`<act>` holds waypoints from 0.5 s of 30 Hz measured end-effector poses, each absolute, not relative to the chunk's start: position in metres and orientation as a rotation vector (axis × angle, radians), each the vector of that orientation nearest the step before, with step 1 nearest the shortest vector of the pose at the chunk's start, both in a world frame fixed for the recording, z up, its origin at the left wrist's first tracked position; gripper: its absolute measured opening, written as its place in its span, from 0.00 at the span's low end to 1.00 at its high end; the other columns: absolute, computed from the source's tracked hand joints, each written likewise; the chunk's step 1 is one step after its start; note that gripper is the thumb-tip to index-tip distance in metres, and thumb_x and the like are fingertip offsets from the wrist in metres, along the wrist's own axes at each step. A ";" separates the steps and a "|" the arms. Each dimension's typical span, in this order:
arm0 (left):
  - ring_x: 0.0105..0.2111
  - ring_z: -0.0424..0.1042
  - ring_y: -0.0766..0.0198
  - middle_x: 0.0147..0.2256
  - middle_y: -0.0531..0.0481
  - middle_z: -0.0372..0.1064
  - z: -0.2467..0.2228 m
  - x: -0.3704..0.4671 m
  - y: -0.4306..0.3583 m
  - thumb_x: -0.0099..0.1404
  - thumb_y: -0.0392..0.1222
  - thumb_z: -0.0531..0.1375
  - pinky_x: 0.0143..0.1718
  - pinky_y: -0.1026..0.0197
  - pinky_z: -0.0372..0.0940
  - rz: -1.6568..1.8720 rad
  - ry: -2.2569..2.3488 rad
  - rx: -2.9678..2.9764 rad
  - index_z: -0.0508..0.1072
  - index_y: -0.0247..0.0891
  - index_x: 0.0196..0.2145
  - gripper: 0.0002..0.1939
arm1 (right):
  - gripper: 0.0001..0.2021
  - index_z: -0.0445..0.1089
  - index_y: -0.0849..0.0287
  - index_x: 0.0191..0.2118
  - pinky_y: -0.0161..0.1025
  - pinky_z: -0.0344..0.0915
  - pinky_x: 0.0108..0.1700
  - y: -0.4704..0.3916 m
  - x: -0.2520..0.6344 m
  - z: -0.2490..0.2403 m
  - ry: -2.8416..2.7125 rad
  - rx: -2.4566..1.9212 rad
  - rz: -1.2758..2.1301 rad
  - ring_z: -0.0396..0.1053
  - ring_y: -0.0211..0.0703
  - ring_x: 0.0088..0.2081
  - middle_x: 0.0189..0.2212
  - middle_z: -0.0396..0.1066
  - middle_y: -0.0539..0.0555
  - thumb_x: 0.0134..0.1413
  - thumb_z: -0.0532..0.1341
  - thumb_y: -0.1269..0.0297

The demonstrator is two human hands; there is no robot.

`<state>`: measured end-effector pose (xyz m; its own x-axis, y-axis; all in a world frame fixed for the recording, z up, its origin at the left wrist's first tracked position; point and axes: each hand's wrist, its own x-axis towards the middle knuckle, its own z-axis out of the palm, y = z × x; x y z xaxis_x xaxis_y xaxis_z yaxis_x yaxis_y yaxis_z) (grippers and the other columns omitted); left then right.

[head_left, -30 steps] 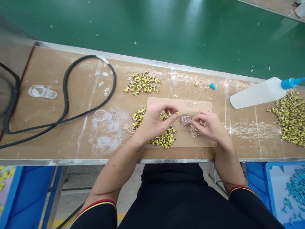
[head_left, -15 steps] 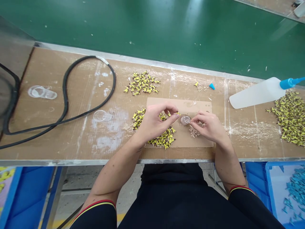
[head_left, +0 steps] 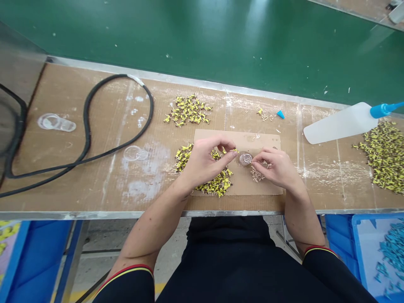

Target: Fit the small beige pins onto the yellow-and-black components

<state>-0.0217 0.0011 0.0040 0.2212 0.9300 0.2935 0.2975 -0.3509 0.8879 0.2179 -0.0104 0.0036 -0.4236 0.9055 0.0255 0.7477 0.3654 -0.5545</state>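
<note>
Between the thumb and forefinger of my left hand (head_left: 212, 158) is a small yellow piece (head_left: 235, 150). My left hand hovers above a pile of yellow-and-brown pieces (head_left: 217, 185). My right hand (head_left: 275, 166) is pinched at the edge of a small round clear dish (head_left: 245, 158); what its fingertips hold is too small to name. Under those fingers lies a heap of tiny pinkish-beige parts (head_left: 258, 174). Dish and heap rest on a flat cardboard sheet (head_left: 240, 188), and the yellow pile covers its left side.
More yellow pieces lie in a pile at the back (head_left: 188, 110) and a larger one at right (head_left: 386, 155). A white squeeze bottle (head_left: 341, 122) lies beside a blue cap (head_left: 280, 114). A black cable (head_left: 87, 126) loops at left near clear plastic lids (head_left: 135, 153). Blue bins (head_left: 355, 252) stand below.
</note>
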 end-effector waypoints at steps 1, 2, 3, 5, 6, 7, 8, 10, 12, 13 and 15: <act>0.30 0.75 0.65 0.29 0.52 0.77 0.004 -0.022 0.001 0.64 0.39 0.65 0.36 0.61 0.70 1.139 1.135 1.791 0.76 0.39 0.33 0.03 | 0.07 0.77 0.56 0.32 0.39 0.63 0.38 -0.010 0.218 0.004 -2.304 -1.455 0.676 0.73 0.43 0.34 0.32 0.78 0.52 0.61 0.63 0.66; 0.30 0.75 0.65 0.29 0.53 0.77 0.004 -0.022 0.001 0.64 0.39 0.65 0.36 0.61 0.70 1.141 1.134 1.794 0.76 0.39 0.33 0.03 | 0.07 0.77 0.56 0.32 0.39 0.63 0.37 -0.011 0.218 0.004 -2.305 -1.454 0.675 0.73 0.43 0.34 0.32 0.78 0.52 0.61 0.63 0.66; 0.30 0.75 0.66 0.29 0.53 0.77 0.005 -0.022 0.001 0.64 0.39 0.65 0.36 0.61 0.70 1.140 1.137 1.797 0.76 0.39 0.33 0.03 | 0.07 0.77 0.56 0.32 0.39 0.63 0.37 -0.011 0.218 0.004 -2.308 -1.453 0.674 0.73 0.43 0.33 0.32 0.78 0.52 0.61 0.63 0.66; 0.30 0.75 0.65 0.29 0.52 0.78 0.004 -0.022 0.001 0.64 0.40 0.65 0.36 0.61 0.71 1.132 1.147 1.803 0.76 0.39 0.33 0.03 | 0.07 0.77 0.55 0.32 0.39 0.63 0.37 -0.011 0.217 0.005 -2.313 -1.450 0.670 0.73 0.43 0.34 0.32 0.78 0.52 0.61 0.62 0.67; 0.30 0.75 0.65 0.29 0.52 0.78 0.004 -0.022 0.001 0.64 0.40 0.65 0.36 0.61 0.71 1.130 1.153 1.804 0.76 0.39 0.33 0.03 | 0.07 0.77 0.55 0.32 0.39 0.63 0.37 -0.011 0.217 0.005 -2.310 -1.452 0.667 0.73 0.43 0.34 0.32 0.78 0.52 0.61 0.62 0.67; 0.30 0.75 0.65 0.30 0.52 0.78 0.004 -0.022 0.001 0.64 0.40 0.65 0.36 0.61 0.71 1.128 1.158 1.804 0.77 0.39 0.33 0.03 | 0.07 0.77 0.55 0.32 0.39 0.63 0.37 -0.011 0.217 0.005 -2.306 -1.457 0.664 0.74 0.43 0.34 0.32 0.78 0.52 0.61 0.62 0.67; 0.30 0.75 0.65 0.30 0.52 0.78 0.003 -0.022 0.001 0.64 0.40 0.65 0.37 0.61 0.71 1.129 1.159 1.805 0.77 0.39 0.34 0.03 | 0.07 0.77 0.55 0.32 0.39 0.63 0.37 -0.011 0.216 0.004 -2.304 -1.462 0.663 0.74 0.43 0.34 0.32 0.78 0.52 0.61 0.63 0.67; 0.30 0.76 0.65 0.30 0.52 0.79 0.003 -0.022 0.001 0.63 0.40 0.65 0.37 0.61 0.72 1.133 1.157 1.806 0.77 0.39 0.34 0.03 | 0.07 0.77 0.55 0.32 0.39 0.63 0.37 -0.011 0.216 0.004 -2.310 -1.468 0.667 0.73 0.43 0.34 0.32 0.78 0.52 0.60 0.63 0.67; 0.30 0.77 0.65 0.31 0.51 0.80 0.004 -0.022 0.001 0.63 0.39 0.66 0.37 0.62 0.72 1.133 1.151 1.806 0.78 0.38 0.34 0.03 | 0.07 0.77 0.55 0.32 0.39 0.63 0.37 -0.011 0.217 0.004 -2.312 -1.463 0.673 0.73 0.43 0.34 0.32 0.78 0.52 0.60 0.62 0.67; 0.31 0.77 0.65 0.31 0.51 0.80 0.005 -0.021 0.001 0.63 0.39 0.66 0.37 0.62 0.72 1.132 1.150 1.806 0.78 0.38 0.34 0.02 | 0.07 0.77 0.55 0.32 0.39 0.63 0.37 -0.010 0.218 0.005 -2.301 -1.452 0.679 0.73 0.43 0.34 0.32 0.78 0.52 0.60 0.62 0.67; 0.31 0.78 0.65 0.32 0.51 0.81 0.005 -0.021 0.001 0.64 0.38 0.66 0.36 0.63 0.72 1.125 1.153 1.806 0.78 0.38 0.34 0.02 | 0.07 0.76 0.56 0.31 0.39 0.64 0.36 -0.010 0.220 0.007 -2.242 -1.420 0.698 0.72 0.41 0.32 0.30 0.77 0.52 0.60 0.62 0.67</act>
